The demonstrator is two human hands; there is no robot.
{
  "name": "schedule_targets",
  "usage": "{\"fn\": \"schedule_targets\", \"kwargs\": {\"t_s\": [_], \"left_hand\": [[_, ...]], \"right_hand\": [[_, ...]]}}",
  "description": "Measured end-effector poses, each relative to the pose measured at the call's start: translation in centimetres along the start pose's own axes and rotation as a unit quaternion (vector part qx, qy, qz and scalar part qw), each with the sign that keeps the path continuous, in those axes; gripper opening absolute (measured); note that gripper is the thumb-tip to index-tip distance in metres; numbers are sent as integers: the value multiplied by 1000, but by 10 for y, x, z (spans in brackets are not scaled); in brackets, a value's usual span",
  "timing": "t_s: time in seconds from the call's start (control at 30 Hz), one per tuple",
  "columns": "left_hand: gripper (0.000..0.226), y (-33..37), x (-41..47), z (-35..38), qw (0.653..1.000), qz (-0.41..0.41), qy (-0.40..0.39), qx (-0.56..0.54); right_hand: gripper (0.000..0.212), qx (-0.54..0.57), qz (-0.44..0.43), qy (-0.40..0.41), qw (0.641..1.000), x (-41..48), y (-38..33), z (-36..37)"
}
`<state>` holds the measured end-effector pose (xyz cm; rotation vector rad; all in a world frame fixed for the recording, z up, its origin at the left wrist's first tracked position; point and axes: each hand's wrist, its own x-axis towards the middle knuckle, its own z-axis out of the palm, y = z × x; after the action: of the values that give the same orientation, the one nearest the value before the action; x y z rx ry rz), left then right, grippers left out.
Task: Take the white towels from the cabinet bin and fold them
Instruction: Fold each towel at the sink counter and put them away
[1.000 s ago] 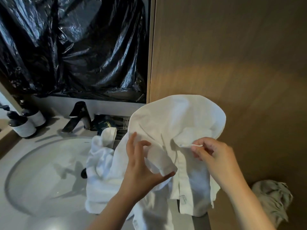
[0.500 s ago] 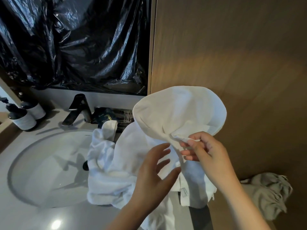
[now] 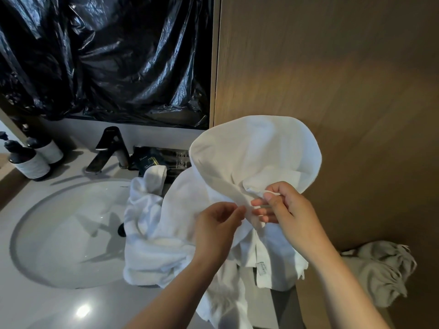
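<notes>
Corner-finding: right hand (image 3: pixel 292 214) fingers pinch white towel (image 3: pixel 256 150) hem; left hand (image 3: pixel 213 231) fingers curled alongside, grip unclear; next, likely draw hem taut.

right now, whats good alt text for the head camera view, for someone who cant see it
A white towel is held up before a wood panel: the right hand pinches a corner, the left hand has its fingertips at the fold beside it. More white towels lie heaped at the edge of the sink, below a black faucet and black plastic sheet.
</notes>
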<state>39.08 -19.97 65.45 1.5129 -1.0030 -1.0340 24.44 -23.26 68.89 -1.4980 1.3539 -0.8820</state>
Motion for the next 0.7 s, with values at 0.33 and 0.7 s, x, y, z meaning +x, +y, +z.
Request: {"fn": "schedule_targets", "kwargs": {"t_s": [0.33, 0.7], "left_hand": [[12, 27, 7, -16, 988, 104, 103, -50], [34, 67, 28, -54, 965, 32, -138, -223]], "right_hand": [[10, -65, -117, 28, 991, -7, -5, -14], [11, -145, -259, 92, 950, 9, -33, -13]]}}
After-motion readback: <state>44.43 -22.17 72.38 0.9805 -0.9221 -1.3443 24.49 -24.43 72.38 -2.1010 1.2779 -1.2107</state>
